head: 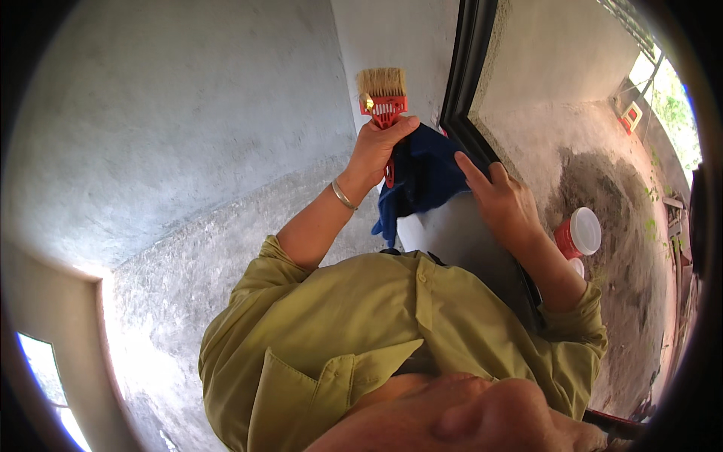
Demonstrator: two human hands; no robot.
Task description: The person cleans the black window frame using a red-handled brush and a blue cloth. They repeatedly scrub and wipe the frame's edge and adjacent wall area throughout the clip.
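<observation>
My left hand (379, 148) is closed around a wide paint brush (384, 107) with a red plastic handle and pale bristles pointing away from me. A small yellowish thing sits at the brush's left edge. From the same hand hangs a dark blue cloth (426, 169), with its lower end drooping to the left. My right hand (500, 198) is at the cloth's right side, its index finger extended to the cloth's edge; whether it pinches any fabric cannot be told. A metal bangle (343, 194) is around my left wrist.
A black door or window frame (466, 68) runs beside the plastered wall (395, 34), close to my right hand. Below the hands is a smooth grey surface (463, 226). To the right, a red bucket with a whitish lid (584, 230) stands on stained ground.
</observation>
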